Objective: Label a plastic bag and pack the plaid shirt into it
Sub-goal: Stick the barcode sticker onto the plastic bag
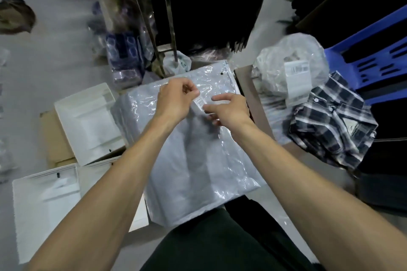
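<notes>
Forearms reach mid-frame: left hand and right hand pinch a small label, apparently mid-peel, over the plastic bag; next, stick it flat, then fetch plaid shirt, right.

Small white printed label: text too small to read; lower end covered by right hand. Left hand fingertips curl inward, grip point not resolved. Above the label, bagged purple-patterned goods blurred, possibly garments. Right of the label, dark plaid shirt smeared by motion. White barcode tag on crumpled clear bag: illegible.
</notes>
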